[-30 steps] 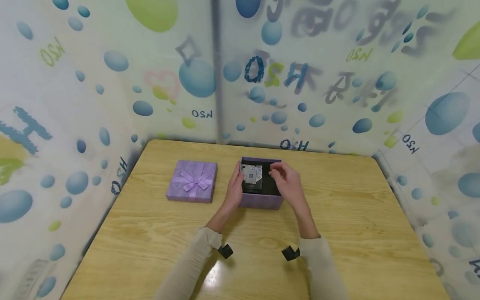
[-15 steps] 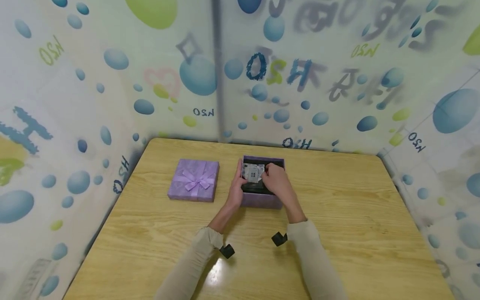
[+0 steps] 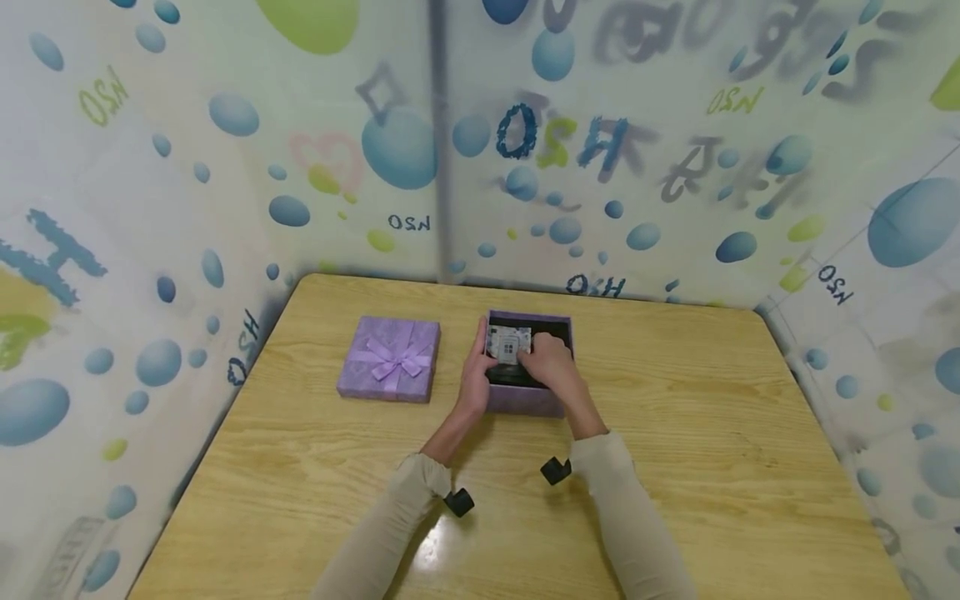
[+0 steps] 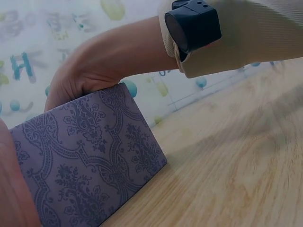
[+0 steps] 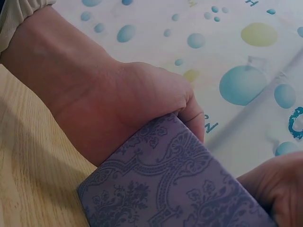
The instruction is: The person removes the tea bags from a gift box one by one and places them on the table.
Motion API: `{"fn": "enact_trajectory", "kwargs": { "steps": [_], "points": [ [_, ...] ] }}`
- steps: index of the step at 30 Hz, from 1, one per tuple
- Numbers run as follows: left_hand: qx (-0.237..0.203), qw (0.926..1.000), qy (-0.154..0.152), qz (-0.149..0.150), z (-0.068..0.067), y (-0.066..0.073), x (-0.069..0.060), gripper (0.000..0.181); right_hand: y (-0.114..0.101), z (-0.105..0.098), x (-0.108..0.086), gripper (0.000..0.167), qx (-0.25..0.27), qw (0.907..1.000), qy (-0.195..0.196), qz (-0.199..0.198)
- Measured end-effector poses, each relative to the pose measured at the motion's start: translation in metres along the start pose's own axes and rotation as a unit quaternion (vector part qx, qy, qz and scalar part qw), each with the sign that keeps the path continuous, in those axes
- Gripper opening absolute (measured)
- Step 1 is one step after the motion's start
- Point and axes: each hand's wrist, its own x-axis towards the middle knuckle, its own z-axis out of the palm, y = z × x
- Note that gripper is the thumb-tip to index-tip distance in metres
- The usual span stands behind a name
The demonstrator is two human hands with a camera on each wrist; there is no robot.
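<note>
A purple patterned gift box (image 3: 525, 402) stands without its lid on the table, its inside black. In it, toward the left, lies a small grey-and-white printed card or packet (image 3: 508, 343) with a square mark, on something dark. My left hand (image 3: 474, 375) holds the box's left wall, fingers along the outside and thumb over the rim. My right hand (image 3: 551, 360) reaches down into the box, its thumb side by the card's right edge. Its fingertips are hidden, so what they touch cannot be seen. In the right wrist view the right hand (image 5: 118, 104) bends over the box wall (image 5: 165, 179).
Left of the box lies its purple lid (image 3: 390, 358) with a ribbon bow. Both stand on a light wooden table (image 3: 697, 417). Walls with painted bubbles (image 3: 405, 150) enclose the table's back and sides. A small black camera (image 3: 459, 502) sits at the left cuff.
My right hand has moved left and down into the box from above its right side, its fingertips going out of sight. The left hand stays at the left wall, its thumb now further inside.
</note>
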Motion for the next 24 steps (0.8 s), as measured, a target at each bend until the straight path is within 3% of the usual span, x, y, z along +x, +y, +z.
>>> {"fn": "enact_trajectory", "kwargs": {
  "steps": [6,13,18,24],
  "points": [
    [0.003,0.9999,0.005,0.010,-0.0003,-0.0026,0.0003,0.075,0.0024,0.0023,0.0009,0.029,0.001,0.9991,0.038,-0.018],
    [0.000,1.0000,0.004,-0.008,0.0023,-0.0026,0.0027,0.076,0.0048,0.0006,-0.0009,0.017,0.017,0.9975,0.067,-0.014],
    [0.003,0.9999,0.008,-0.007,0.0027,-0.0030,0.0034,0.076,0.0070,0.0004,0.0001,0.023,0.035,0.9968,0.067,-0.028],
    [0.009,0.9999,0.007,0.009,-0.0008,-0.0037,0.0002,0.076,0.0056,0.0027,0.0008,0.022,0.039,0.9981,0.044,-0.016]
  ]
}}
